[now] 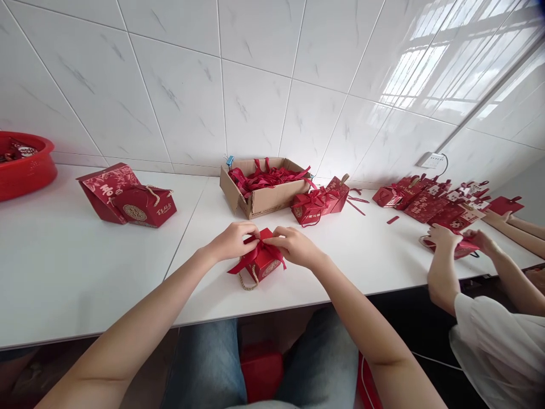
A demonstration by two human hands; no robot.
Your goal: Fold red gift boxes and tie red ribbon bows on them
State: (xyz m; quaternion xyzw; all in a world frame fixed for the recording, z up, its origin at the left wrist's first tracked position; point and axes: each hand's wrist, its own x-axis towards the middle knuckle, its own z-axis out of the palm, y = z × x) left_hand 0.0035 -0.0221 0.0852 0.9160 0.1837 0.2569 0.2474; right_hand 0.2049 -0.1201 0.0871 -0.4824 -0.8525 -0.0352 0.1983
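Note:
A small red gift box (264,266) with a gold round print and a rope handle (248,283) sits on the white table in front of me. Around its top runs a red ribbon (244,261), bunched into a bow whose tails hang at both sides. My left hand (236,240) pinches the ribbon at the bow's left side, its fingertips near the knot. From the right, my right hand (293,244) has thumb and forefinger closed on the ribbon beside the knot.
A cardboard box (272,199) of red ribbons stands behind, with bowed boxes (313,207) at its right. Two red boxes (147,207) stand left, near a red basin (29,170). At right, a co-worker's hands (445,236) handle another box near many red boxes (426,204).

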